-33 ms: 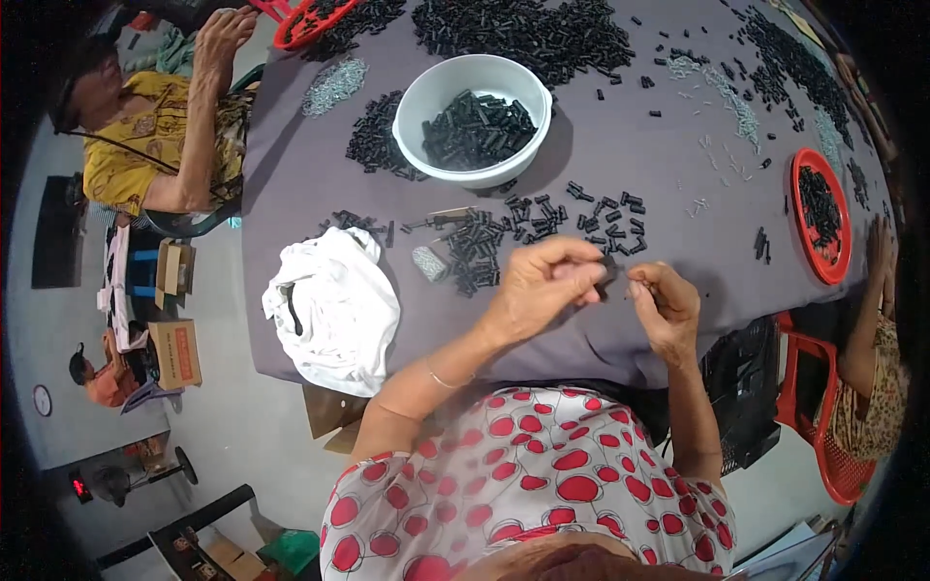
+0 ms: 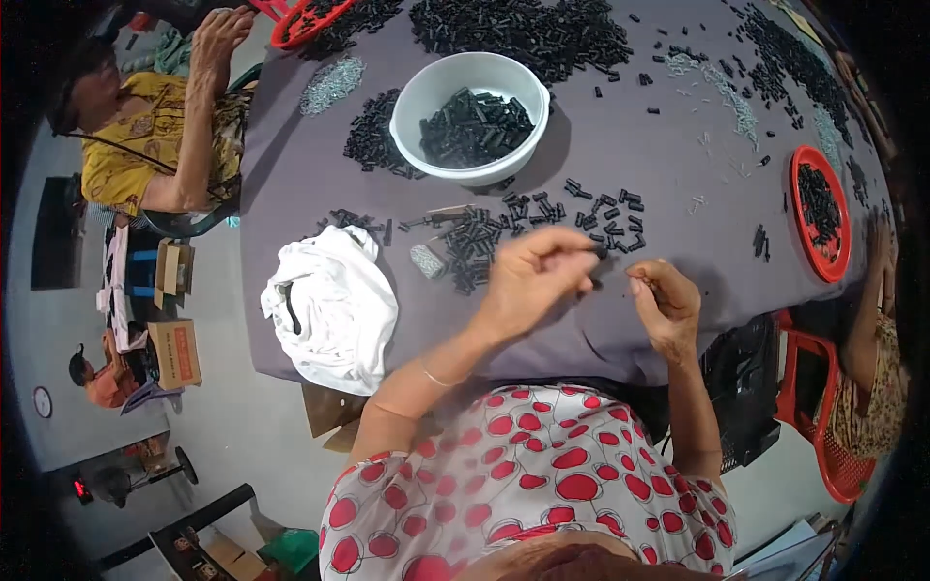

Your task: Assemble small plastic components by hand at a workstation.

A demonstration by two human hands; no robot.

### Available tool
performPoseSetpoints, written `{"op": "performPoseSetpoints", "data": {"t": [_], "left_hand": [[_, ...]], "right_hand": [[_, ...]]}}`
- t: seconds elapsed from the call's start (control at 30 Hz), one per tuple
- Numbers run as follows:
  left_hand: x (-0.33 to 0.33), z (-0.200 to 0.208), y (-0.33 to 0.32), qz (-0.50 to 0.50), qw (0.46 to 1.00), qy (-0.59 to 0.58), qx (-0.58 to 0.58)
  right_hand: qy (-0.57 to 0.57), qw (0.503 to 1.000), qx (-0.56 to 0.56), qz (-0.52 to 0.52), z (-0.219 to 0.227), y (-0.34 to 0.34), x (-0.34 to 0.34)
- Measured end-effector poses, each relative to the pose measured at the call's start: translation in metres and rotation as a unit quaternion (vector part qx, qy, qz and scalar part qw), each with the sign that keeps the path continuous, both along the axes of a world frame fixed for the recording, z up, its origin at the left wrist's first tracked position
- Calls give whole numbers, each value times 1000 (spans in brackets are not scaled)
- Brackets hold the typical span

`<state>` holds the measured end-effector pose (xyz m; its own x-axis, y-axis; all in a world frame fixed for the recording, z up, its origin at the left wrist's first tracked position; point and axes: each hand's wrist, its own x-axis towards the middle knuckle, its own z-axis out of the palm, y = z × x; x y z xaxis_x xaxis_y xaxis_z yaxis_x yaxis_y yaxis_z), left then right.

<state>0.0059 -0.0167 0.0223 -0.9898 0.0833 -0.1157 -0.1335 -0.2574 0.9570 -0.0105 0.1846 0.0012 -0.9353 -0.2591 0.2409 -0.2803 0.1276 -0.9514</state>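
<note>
My left hand (image 2: 531, 281) is raised over the near side of the cloth, thumb and forefinger pinched together. At its fingertips is a small black plastic piece (image 2: 600, 251), partly hidden. Close by on the right, my right hand (image 2: 668, 305) is closed with thumb against forefinger; whatever it holds is too small to name. The two hands are apart. Just beyond them lie scattered black plastic pieces (image 2: 628, 201), some with a short side stub. A denser heap of black pieces (image 2: 474, 240) lies left of my left hand, beside a small clump of silvery bits (image 2: 427, 261).
A white basin (image 2: 475, 176) holds black pieces. A bundled white cloth (image 2: 334, 320) lies at the near left. Red trays (image 2: 845, 254) sit at the right and far left. Larger black heaps (image 2: 523, 34) cover the far side. Other people (image 2: 155, 145) sit at both sides.
My left hand has shifted slightly left and upward, away from my right hand. My right hand stays almost where it was.
</note>
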Motion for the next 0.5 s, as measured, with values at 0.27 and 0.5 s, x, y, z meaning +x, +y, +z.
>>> {"op": "performPoseSetpoints", "data": {"t": [0.27, 0.5], "left_hand": [[-34, 42, -59, 241, 901, 179, -312], [-69, 45, -91, 257, 694, 256, -622]], "right_hand": [[33, 995, 29, -89, 10, 20, -22], [180, 955, 168, -168, 5, 37, -38]]}}
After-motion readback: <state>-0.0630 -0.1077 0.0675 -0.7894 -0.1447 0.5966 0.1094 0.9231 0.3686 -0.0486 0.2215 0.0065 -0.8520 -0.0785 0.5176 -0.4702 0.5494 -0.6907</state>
